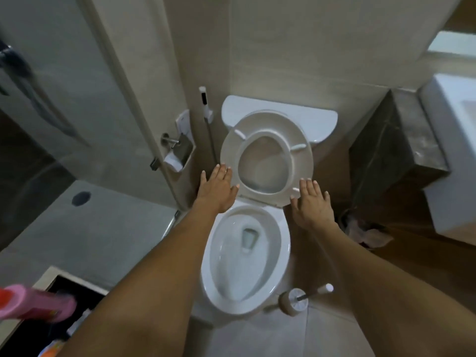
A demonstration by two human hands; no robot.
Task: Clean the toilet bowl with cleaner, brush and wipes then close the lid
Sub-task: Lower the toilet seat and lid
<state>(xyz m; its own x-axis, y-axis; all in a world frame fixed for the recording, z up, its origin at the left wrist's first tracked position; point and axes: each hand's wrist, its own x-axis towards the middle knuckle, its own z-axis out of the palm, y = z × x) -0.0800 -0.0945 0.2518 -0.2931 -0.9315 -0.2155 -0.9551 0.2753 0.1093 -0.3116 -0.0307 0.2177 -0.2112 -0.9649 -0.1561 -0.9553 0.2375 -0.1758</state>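
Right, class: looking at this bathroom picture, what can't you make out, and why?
Head view only:
- Pink bottle: blurred and cut off by the left edge; label unreadable.
- Toilet brush: head hidden inside its holder.
- Lid: hidden behind the raised seat.
- Left hand and right hand: contact with the seat can't be judged.
- Bin: contents too dark.

- Our left hand and right hand reach out, fingers straight, flanking the raised toilet seat.
- The open toilet bowl lies below them.
- A toilet brush stands at its four o'clock.
- A pink cleaner bottle sits at eight o'clock.
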